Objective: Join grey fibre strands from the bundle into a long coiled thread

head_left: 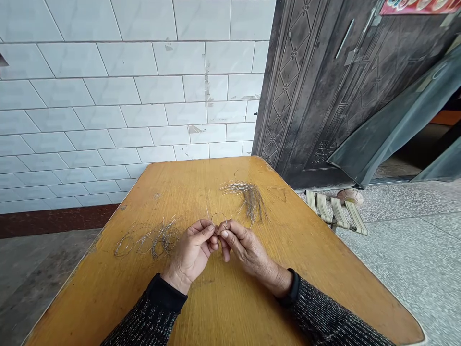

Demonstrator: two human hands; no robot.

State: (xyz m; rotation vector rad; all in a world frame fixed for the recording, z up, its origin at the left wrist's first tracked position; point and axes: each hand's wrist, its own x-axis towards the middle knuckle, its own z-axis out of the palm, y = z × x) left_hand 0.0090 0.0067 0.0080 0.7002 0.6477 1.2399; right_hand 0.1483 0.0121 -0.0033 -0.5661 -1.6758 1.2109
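Note:
My left hand (196, 245) and my right hand (247, 247) meet above the middle of the table, fingertips almost touching. Both pinch a thin dark wire (217, 214), which arches in a small loop over the fingers. One thin end sticks up beyond my left fingers. Where the wire passes between the fingertips is hidden. Left of my left hand lies a loose group of bent, looped wires (158, 240). Beyond my right hand rests a bundle of straighter thin wires (248, 194), fanned at its ends.
The wooden table (230, 307) reaches to a white tiled wall (126, 86). A bent wire piece (279, 192) lies near its right edge. To the right stand a dark patterned door (324, 96), a grey-green curtain (399, 115) and a low strapped stool (336, 211).

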